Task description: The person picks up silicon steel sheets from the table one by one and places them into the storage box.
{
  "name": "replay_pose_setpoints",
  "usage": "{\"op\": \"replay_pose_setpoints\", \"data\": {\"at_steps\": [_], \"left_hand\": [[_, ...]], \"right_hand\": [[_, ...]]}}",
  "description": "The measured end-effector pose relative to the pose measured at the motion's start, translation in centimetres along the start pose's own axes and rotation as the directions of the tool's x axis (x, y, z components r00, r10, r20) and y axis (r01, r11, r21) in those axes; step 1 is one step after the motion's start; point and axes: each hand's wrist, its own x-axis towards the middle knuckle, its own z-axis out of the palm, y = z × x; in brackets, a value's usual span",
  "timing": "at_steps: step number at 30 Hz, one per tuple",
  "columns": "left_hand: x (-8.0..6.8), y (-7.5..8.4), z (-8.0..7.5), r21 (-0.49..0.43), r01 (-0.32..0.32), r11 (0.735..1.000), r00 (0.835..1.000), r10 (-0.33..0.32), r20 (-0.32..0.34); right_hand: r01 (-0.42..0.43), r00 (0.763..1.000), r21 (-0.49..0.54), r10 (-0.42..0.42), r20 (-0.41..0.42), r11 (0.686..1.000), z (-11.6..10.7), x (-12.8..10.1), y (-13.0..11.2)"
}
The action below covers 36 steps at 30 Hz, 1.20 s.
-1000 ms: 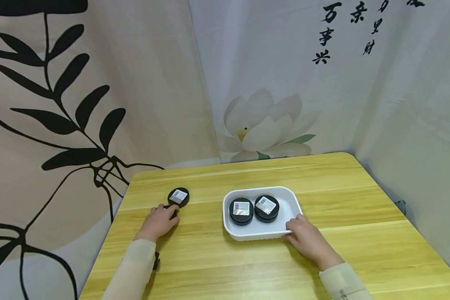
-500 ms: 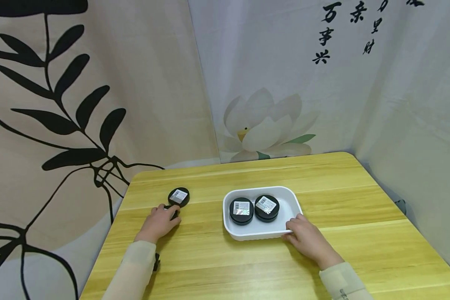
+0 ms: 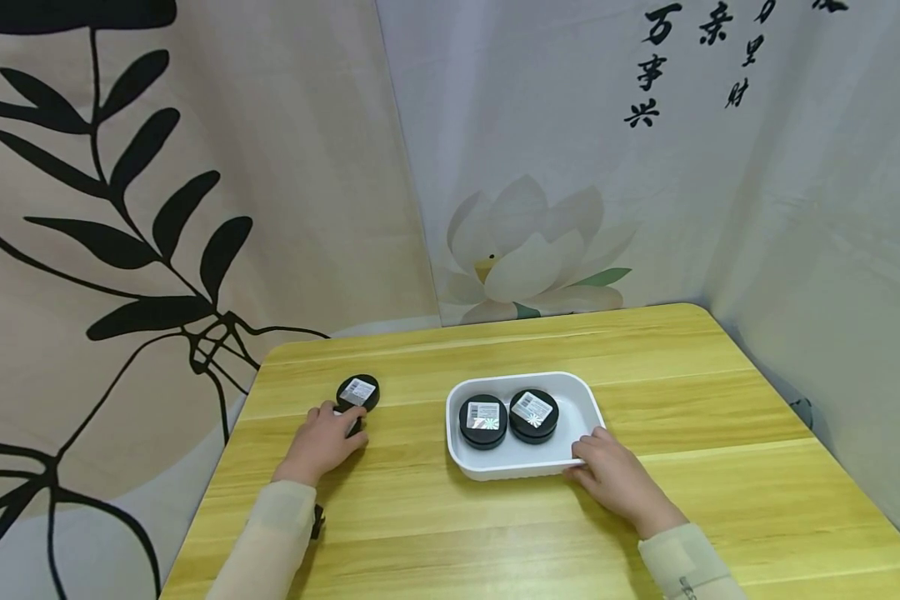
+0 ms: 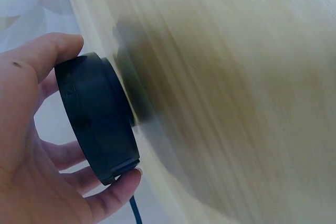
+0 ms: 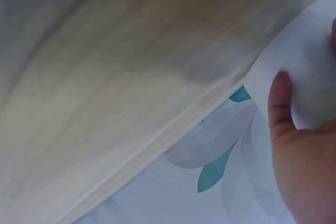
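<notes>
My left hand (image 3: pixel 320 442) grips a flat round black container, mostly covered by the fingers in the head view. In the left wrist view, thumb and fingers curl around the edge of this black container (image 4: pixel 97 116), which is close over the table. Just behind it lies another round black container (image 3: pixel 358 392) with a white barcode label. My right hand (image 3: pixel 617 475) holds the near right corner of a white tray (image 3: pixel 566 450), thumb against its outer wall in the right wrist view. Inside the tray, two labelled black containers stand side by side, one left (image 3: pixel 483 422) and one right (image 3: pixel 533 415).
Everything rests on a yellow wood-grain table (image 3: pixel 435 542). A printed curtain (image 3: pixel 307 208) hangs behind the far edge, and a pale cloth wall (image 3: pixel 832 275) runs along the right.
My left hand has shifted slightly to the right with the black container in its fingers. The right hand and the tray have stayed in place.
</notes>
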Motion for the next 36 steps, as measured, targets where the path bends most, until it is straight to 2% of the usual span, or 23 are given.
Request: {"op": "replay_pose_setpoints", "data": {"at_steps": [8,17,36], "left_hand": [[-0.1,0.9,-0.7,-0.007,-0.003,1.000,1.000,0.003,-0.010],[0.0,1.5,-1.2,0.010,-0.037,0.999,0.999,0.037,-0.033],[0.1,3.0,-1.4,0.003,-0.085,0.996,0.996,0.085,-0.029]], "right_hand": [[-0.008,1.000,0.003,0.007,0.010,1.000,0.0,0.0,0.0],[-0.030,0.998,0.001,0.030,0.052,1.000,-0.2,0.1,-0.1],[-0.018,1.000,-0.004,0.018,0.022,1.000,-0.2,0.0,-0.1]]}}
